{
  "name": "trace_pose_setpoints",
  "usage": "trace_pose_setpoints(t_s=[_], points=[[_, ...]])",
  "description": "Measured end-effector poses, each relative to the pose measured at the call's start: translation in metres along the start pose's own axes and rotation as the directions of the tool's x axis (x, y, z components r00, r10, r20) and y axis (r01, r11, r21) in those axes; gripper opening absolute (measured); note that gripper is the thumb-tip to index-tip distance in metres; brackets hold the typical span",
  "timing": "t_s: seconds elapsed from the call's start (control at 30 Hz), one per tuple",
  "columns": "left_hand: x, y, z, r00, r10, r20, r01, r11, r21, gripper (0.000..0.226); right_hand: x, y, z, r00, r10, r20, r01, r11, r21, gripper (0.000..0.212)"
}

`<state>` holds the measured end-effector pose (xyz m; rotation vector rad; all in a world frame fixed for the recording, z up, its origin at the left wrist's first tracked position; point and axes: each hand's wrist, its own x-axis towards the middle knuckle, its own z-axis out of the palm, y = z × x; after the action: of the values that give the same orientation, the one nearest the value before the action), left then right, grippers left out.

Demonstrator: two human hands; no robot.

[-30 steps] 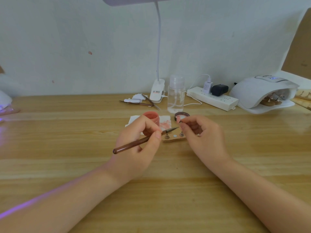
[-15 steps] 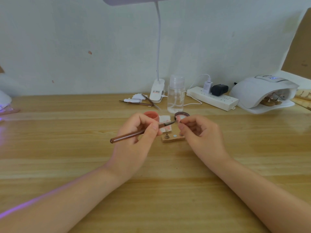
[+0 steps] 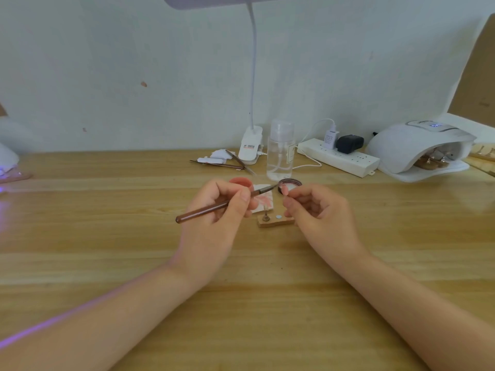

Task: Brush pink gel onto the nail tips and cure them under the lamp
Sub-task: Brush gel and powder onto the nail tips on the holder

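Sitting on the table [image 3: 80, 263]: 1 brush [image 3: 214, 207], 1 pink jar [image 3: 241, 182], 1 open gel pot [image 3: 290, 183], 1 clear bottle [image 3: 280, 152], 1 power strip [image 3: 338, 157], 1 curing lamp [image 3: 417, 148], 1 wooden holder [image 3: 276, 222].

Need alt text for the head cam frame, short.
Over a wooden table, the left hand holds a brown brush whose tip reaches toward a pink nail tip pinched in the right hand. A small wooden stand sits between them; a white curing lamp stands far right.
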<state>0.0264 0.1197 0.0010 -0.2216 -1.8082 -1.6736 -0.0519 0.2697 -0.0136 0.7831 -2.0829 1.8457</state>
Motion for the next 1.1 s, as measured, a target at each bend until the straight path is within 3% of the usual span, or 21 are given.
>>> trace_pose_setpoints(t_s=[0.2, 0.43, 0.53, 0.73, 1.1], points=[[0.0, 0.001, -0.004, 0.998, 0.006, 0.068, -0.003, 0.999, -0.042, 0.011, 0.0, 0.0, 0.001, 1.0, 0.008, -0.003, -0.008, 1.0, 0.03, 0.018], [0.001, 0.002, 0.0, 0.999, -0.013, -0.033, 0.011, 0.999, -0.048, 0.015, 0.001, 0.002, 0.0, 1.0, 0.017, 0.004, -0.017, 1.0, 0.009, 0.024], [0.0, 0.002, 0.001, 0.999, -0.035, -0.014, 0.035, 0.998, -0.055, 0.008, 0.001, 0.003, 0.001, 1.0, 0.013, 0.003, -0.013, 1.0, 0.003, 0.024], [-0.002, 0.003, -0.003, 0.998, -0.025, 0.054, 0.026, 1.0, -0.01, 0.016, 0.001, 0.002, 0.0, 1.0, 0.023, -0.001, -0.023, 1.0, 0.011, 0.02], [0.004, -0.009, -0.008, 0.983, -0.098, -0.152, 0.091, 0.994, -0.053, 0.025, 0.002, 0.002, -0.001, 0.992, 0.113, -0.048, -0.111, 0.993, 0.052, 0.013]])
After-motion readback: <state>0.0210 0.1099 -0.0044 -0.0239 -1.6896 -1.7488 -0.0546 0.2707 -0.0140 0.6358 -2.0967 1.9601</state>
